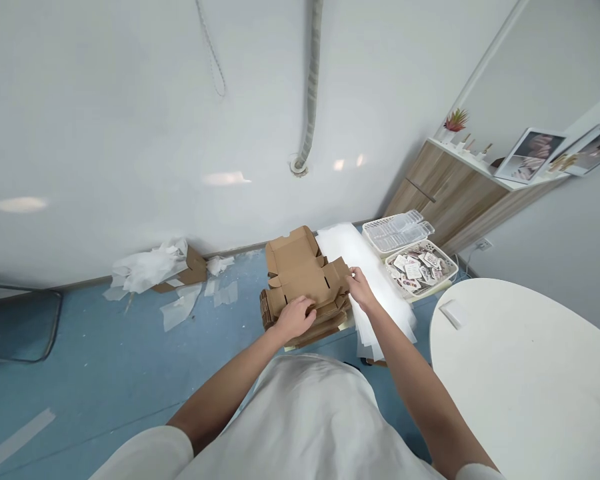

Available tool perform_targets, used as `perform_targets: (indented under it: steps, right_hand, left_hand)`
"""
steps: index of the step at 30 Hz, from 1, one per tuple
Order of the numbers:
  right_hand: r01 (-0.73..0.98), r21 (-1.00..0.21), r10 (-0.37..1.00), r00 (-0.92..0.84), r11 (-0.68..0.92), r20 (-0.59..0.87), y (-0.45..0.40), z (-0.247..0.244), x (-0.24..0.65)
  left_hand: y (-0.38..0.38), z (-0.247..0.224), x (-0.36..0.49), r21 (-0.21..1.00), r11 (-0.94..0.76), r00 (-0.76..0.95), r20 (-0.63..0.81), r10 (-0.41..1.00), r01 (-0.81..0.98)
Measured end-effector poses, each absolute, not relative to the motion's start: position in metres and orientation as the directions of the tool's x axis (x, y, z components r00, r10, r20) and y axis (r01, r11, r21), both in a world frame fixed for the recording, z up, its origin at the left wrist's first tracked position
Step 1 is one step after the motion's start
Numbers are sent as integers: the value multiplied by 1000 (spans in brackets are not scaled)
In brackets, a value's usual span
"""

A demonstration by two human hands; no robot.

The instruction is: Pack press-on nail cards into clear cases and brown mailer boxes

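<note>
A flattened brown cardboard box (303,277) lies unfolded on top of a stack of folded cardboard (323,327), low in front of me. My left hand (296,318) rests on the box's near edge, its fingers slightly bent and apart on the board. At the right side, my right hand (360,288) pinches a flap of the same box between thumb and fingers. Just right of the stack lies a pile of white sheets (347,243), partly under my right forearm.
White baskets stand beyond the sheets: one with clear plastic trays (397,230), another with printed cards (420,267). A round white table (525,360) is at right, a wooden cabinet (445,193) behind. Crumpled wrapping (153,267) and a chair frame (55,327) are at left.
</note>
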State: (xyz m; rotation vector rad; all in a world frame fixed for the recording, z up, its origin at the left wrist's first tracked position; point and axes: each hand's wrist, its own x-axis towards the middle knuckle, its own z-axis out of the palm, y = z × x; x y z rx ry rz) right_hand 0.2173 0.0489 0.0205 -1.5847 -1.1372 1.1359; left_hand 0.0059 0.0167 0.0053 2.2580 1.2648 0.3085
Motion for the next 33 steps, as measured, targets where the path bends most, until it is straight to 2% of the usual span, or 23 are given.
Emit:
perform_targets:
  steps: [2, 4, 6, 8, 10, 13, 14, 16, 18, 20, 23, 26, 28, 30, 33]
  right_hand:
    - [192, -955, 967, 163, -228, -198, 49, 23, 218]
    - [287, -940, 976, 169, -184, -139, 46, 28, 218]
    - [457, -886, 978, 205, -76, 22, 39, 36, 214]
    - [636, -770, 953, 203, 46, 224, 27, 46, 205]
    - [732, -662, 949, 71, 160, 308, 11, 53, 192]
    - [766, -521, 925, -339, 376, 170, -9, 51, 172]
    - [775, -482, 904, -416, 408, 96, -13, 46, 167]
    - [823, -417, 893, -447, 385, -57, -17, 34, 160]
    - [874, -387, 909, -381, 294, -171, -19, 22, 158]
    - [883, -418, 918, -327, 213, -224, -19, 12, 159]
    - [811, -566, 920, -321, 146, -223, -18, 5, 165]
    - [623, -781, 947, -280, 56, -156, -14, 12, 176]
    - [473, -881, 982, -166, 4, -85, -11, 25, 187]
    - [429, -903, 999, -24, -21, -34, -10, 45, 198]
    - [550, -834, 999, 35, -47, -33, -12, 80, 207]
  left_hand:
    - [20, 5, 7, 492, -479, 572, -48, 819, 727]
    - [22, 6, 10, 417, -515, 590, -66, 805, 749]
    - [23, 7, 13, 357, -528, 592, -93, 801, 770]
    - [24, 8, 15, 329, -525, 583, -106, 805, 785]
    - [24, 8, 15, 333, -503, 560, -99, 822, 797]
    - [24, 7, 12, 378, -478, 539, -71, 839, 793]
    - [23, 6, 11, 391, -476, 537, -59, 841, 788]
    - [22, 5, 9, 399, -471, 524, -28, 851, 786]
    - [20, 5, 8, 400, -460, 497, 13, 868, 793]
    - [17, 6, 7, 416, -440, 458, 61, 887, 796]
    - [14, 12, 4, 470, -412, 380, 166, 910, 781]
    - [10, 18, 3, 512, -427, 308, 304, 902, 745]
    - [7, 19, 5, 519, -472, 303, 379, 874, 713]
    - [3, 19, 9, 510, -525, 325, 431, 842, 681]
    - [-2, 17, 21, 488, -580, 368, 465, 805, 652]
